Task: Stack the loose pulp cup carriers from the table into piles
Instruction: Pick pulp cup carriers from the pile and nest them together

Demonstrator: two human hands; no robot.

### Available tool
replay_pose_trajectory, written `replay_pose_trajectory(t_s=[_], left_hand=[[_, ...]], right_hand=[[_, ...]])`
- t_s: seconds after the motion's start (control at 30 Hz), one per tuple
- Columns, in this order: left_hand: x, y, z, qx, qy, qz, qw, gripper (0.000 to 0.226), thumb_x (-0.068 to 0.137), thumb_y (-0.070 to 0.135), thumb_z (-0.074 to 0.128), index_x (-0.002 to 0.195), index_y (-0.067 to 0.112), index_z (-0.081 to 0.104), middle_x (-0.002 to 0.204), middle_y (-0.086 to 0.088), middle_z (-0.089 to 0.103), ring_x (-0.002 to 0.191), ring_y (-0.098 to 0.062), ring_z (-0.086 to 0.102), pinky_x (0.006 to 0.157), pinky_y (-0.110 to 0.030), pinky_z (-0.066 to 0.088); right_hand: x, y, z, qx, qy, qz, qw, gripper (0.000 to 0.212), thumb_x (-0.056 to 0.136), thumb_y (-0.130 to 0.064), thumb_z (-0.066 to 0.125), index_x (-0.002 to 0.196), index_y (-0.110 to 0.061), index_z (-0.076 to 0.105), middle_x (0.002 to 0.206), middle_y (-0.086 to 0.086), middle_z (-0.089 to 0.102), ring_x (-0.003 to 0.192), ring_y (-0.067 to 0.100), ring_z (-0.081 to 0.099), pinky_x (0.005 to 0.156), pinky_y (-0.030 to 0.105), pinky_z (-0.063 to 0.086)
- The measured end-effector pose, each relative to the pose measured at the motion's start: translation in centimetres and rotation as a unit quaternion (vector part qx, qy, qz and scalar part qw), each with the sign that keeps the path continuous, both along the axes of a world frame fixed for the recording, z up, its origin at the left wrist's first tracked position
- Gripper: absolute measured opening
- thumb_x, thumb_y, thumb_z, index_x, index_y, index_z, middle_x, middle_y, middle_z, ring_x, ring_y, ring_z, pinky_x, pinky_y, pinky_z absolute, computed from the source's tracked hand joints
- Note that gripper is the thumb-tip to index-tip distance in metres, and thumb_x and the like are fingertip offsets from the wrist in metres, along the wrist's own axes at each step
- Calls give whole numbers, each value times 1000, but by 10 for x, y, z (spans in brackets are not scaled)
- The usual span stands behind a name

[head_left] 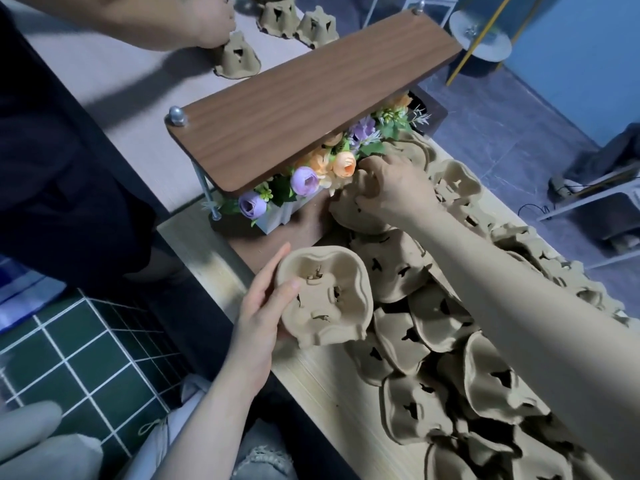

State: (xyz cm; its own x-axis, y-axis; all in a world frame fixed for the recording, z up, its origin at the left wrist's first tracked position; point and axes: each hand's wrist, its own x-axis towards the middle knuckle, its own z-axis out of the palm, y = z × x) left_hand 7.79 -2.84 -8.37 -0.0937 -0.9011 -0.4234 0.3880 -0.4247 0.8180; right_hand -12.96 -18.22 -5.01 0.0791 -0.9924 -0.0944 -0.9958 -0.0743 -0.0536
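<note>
My left hand (265,313) grips a tan pulp cup carrier (327,299), hollow side up, just above the near table edge. My right hand (388,188) reaches across to another carrier (360,220) beside the flower box, with its fingers curled on the carrier's rim. Several loose carriers (450,341) lie overlapping in a heap across the light wood table (332,386), under and right of my right forearm. Short piles of carriers (278,13) stand on the far tabletop.
A brown wooden shelf board (304,98) on metal posts stands over a box of artificial flowers (304,181). Another person's hand (207,26) rests on a carrier pile (237,58) at the top. Green tiled floor lies at the lower left.
</note>
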Motion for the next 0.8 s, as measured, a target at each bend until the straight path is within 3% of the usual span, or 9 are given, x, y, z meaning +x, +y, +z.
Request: replay_pose_trajectory(t_s=[0.2,0.3,0.4,0.53,0.6,0.7,0.8], left_hand=[[-6,-2,3,-4,5,-17,1000,51,81,29,73,128,46,61,127,12,67,114,-9,64,74,-19,54],[-14,-5,8,-20,5,-36,999,53,81,29,72,131,42,60,126,12,68,114,-8,64,77,-18,53],[-25,-7,12,-33,9,-64,997,52,81,30,68,131,42,59,125,13,68,114,-8,64,79,-20,54],[-36,-6,9,-37,-7,-78,996,45,85,33,68,126,49,62,135,14,62,128,-12,56,107,-40,45],[-44,-3,7,-33,-15,-85,996,40,92,29,67,126,49,61,136,16,61,130,-12,54,105,-42,47],[-55,6,8,-21,-19,-93,995,40,90,36,67,126,54,59,137,14,59,127,-13,56,88,-42,56],[-61,11,8,-24,-29,-84,996,54,72,55,68,125,56,59,141,11,55,127,-15,56,88,-51,57]], right_hand=[[-25,42,46,-126,-35,-9,991,64,80,-35,66,139,-19,46,122,11,58,113,33,53,88,43,41],[-43,79,60,-151,-194,-57,968,75,78,-28,70,146,-23,38,110,3,57,100,24,54,88,39,45],[-49,118,59,-149,-321,-93,931,82,75,-37,64,150,-29,31,106,-12,49,89,10,52,86,31,48],[-42,161,52,-165,-420,-145,880,85,73,-28,63,150,-34,28,97,-16,50,79,6,56,81,23,48],[-36,179,47,-166,-453,-170,859,87,72,-20,63,149,-36,27,115,-18,53,89,5,55,89,25,45],[-23,202,36,-161,-455,-147,863,93,72,-23,64,153,-32,20,153,-17,33,131,12,45,114,35,32],[-20,224,24,-163,-439,-134,873,100,76,-23,72,155,-24,11,161,-14,20,147,9,23,121,33,21]])
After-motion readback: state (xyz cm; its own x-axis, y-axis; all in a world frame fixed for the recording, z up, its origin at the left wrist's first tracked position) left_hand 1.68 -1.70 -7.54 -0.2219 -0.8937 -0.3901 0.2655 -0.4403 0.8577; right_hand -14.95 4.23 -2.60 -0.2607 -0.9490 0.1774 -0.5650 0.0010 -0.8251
